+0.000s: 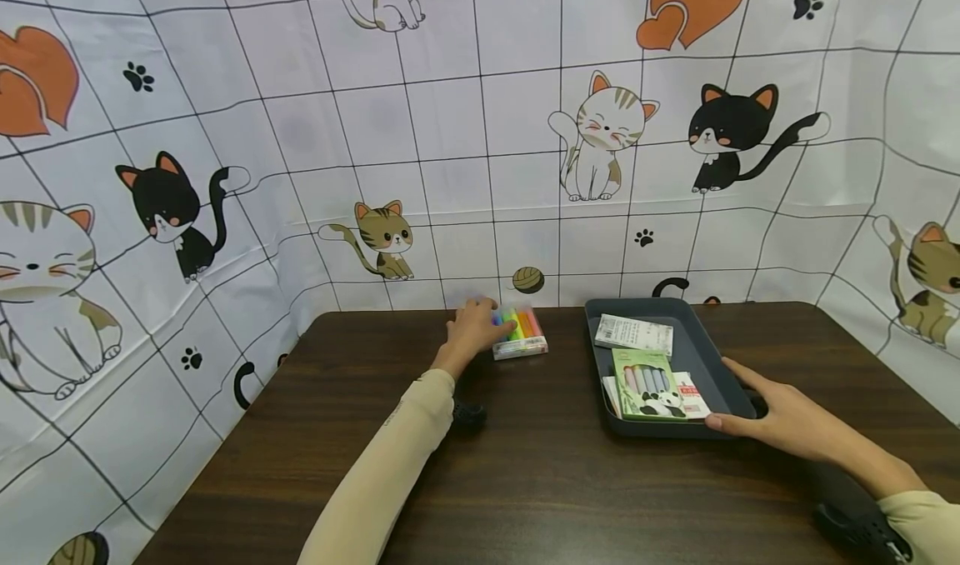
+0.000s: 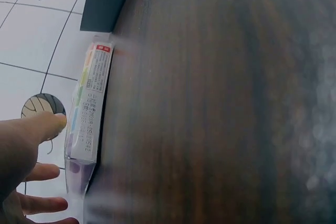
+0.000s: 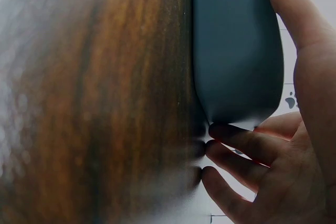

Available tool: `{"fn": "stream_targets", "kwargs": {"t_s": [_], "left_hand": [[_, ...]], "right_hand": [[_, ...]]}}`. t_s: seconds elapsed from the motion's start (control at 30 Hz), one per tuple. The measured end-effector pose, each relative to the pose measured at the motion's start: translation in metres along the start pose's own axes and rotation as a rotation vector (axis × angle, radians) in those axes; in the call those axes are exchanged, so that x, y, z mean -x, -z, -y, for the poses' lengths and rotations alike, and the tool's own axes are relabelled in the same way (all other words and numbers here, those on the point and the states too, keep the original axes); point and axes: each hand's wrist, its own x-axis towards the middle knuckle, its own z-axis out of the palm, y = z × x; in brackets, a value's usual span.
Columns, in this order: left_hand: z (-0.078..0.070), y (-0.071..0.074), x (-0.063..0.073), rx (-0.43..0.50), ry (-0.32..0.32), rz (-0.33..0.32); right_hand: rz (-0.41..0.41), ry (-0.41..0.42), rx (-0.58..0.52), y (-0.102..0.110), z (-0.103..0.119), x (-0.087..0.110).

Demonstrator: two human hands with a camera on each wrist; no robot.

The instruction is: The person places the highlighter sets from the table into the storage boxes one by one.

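A clear case of highlighter pens [image 1: 520,347] in several colours lies near the table's back edge. My left hand [image 1: 471,330] reaches over its left end; in the left wrist view the thumb and spread fingers stand beside the case [image 2: 90,103], and no firm grip shows. A dark grey tray [image 1: 711,365] lies to the right. My right hand [image 1: 780,419] touches its near right corner, thumb at the rim and fingers extended along the side. Inside the tray are a green panda box [image 1: 647,382], a white box [image 1: 634,333] and a white-and-red packet [image 1: 692,397].
Brown wood-grain table [image 1: 540,482] lies under everything. A white cat-print cloth [image 1: 517,132] hangs behind and at both sides. A black strap device [image 1: 468,415] sits below the left wrist, another [image 1: 855,523] at the right wrist.
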Motion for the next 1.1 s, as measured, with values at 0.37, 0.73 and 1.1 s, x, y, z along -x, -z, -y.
{"fn": "stream_targets", "kwargs": {"t_s": [0.37,0.73,1.1], "left_hand": [[-0.006,0.000,0.005,-0.024,-0.009,0.047],[-0.018,-0.006,0.006,-0.114,0.041,0.064],[-0.035,-0.009,0.015,-0.101,0.138,0.070]], "right_hand": [[0.005,-0.009,0.003,0.000,-0.001,0.000],[-0.002,0.000,-0.001,0.000,0.000,0.000],[-0.005,0.000,0.006,-0.001,0.000,0.001]]}}
